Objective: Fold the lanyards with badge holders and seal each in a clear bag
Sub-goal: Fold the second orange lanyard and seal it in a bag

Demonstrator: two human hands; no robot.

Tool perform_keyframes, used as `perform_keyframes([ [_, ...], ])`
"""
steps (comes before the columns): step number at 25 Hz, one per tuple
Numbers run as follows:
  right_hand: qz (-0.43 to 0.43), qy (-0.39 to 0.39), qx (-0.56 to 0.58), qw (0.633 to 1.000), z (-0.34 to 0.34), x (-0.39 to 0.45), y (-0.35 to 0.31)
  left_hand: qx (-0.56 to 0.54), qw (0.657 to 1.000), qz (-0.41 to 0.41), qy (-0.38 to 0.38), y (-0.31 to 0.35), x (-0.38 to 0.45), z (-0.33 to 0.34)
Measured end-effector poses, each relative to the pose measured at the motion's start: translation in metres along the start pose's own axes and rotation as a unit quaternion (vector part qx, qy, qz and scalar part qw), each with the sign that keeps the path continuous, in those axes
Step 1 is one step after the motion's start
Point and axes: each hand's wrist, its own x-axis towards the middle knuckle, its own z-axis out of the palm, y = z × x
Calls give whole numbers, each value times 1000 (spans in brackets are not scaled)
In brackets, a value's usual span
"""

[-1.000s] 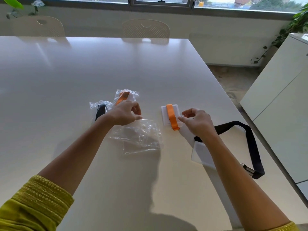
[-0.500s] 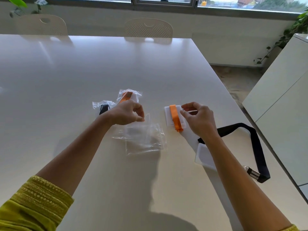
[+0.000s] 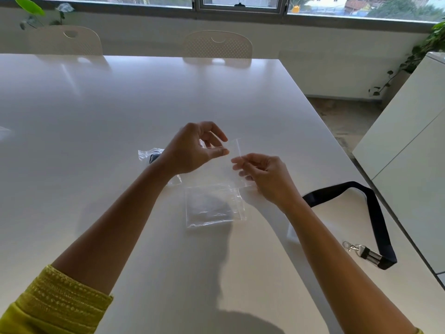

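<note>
Head view: left hand (image 3: 190, 150) hides packed bag (image 3: 150, 155); clear bag (image 3: 233, 153) faint.

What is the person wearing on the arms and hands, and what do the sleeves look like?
Both forearms are bare. The left sleeve is yellow-green with a raised, bumpy woven texture and sits pushed up near the elbow. Only a small yellow-green corner of the right sleeve shows. The left hand and right hand show no gloves, and no rings or watch can be made out.

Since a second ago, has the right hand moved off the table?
Yes. The right hand has lifted and swung left, away from the black lanyard, to pinch the raised clear bag with the left hand.
</note>
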Motion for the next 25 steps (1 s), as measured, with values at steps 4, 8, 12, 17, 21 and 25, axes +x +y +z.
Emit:
perform_keyframes([
  [4, 38, 6, 83, 996, -4, 0, -1, 20, 996, -12, 89, 5, -1, 9],
  [8, 94, 53, 184, 977, -8, 2, -2, 31, 959, -57, 275, 21, -13, 44],
  [12, 71, 66, 172, 980, -11, 3, -3, -126, 963, -104, 214, 34, -17, 67],
  [17, -39, 125, 34, 991, -7, 1, -7, -230, 936, -157, 216, 38, -21, 78],
  [21, -75, 114, -25, 990, -5, 0, -4, -349, 894, -199, 198, 35, -26, 80],
  [25, -69, 80, -14, 994, -7, -1, -1, -448, 848, -231, 165, 34, -31, 76],
])
